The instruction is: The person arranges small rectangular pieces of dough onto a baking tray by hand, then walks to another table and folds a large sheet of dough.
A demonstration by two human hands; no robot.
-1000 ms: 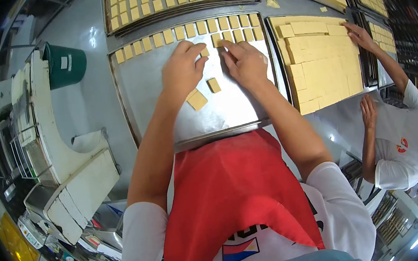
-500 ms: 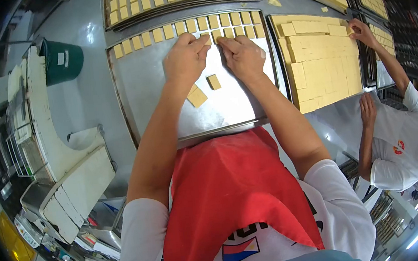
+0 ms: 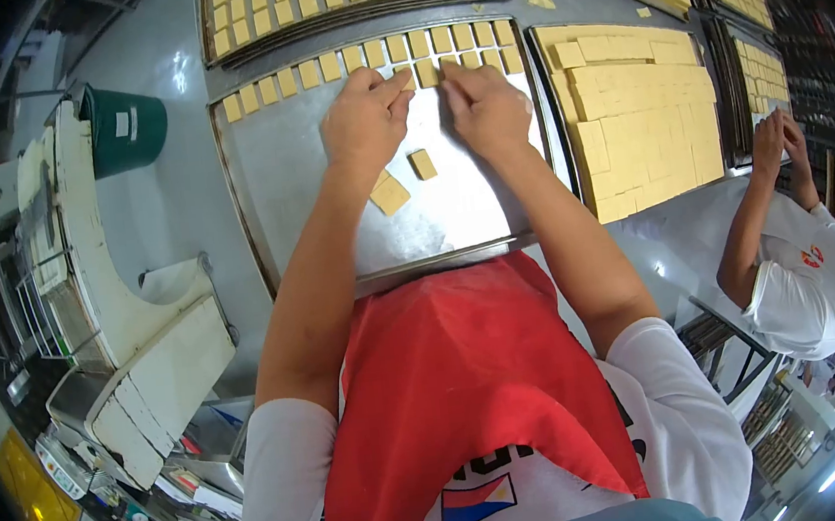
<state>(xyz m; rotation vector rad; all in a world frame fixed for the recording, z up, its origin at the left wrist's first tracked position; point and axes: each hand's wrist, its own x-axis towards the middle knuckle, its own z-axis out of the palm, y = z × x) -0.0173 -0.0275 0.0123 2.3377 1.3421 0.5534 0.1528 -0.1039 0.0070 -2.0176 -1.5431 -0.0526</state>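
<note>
A metal tray (image 3: 279, 183) lies before me with rows of small yellow dough-like blocks along its far side. My left hand (image 3: 364, 125) is closed, pinching a yellow block (image 3: 403, 72) at the left end of the second row. To its right, another block (image 3: 428, 74) sits between my hands. My right hand (image 3: 492, 113) has its index finger and thumb apart, the fingertip beside a block in that same row. Closer to me are a loose block (image 3: 422, 165) and a flatter yellow piece (image 3: 390, 195), which overlaps a smaller bit.
On the right, another tray holds a large cut yellow slab (image 3: 646, 128). A filled tray (image 3: 363, 3) stands beyond mine. A co-worker's hands (image 3: 776, 141) are at the far right. A green bin (image 3: 128, 128) stands on the left.
My right hand has shifted slightly right, off the block that now shows between my hands. My left hand stays at its block. The co-worker's hands have left the slab and come together.
</note>
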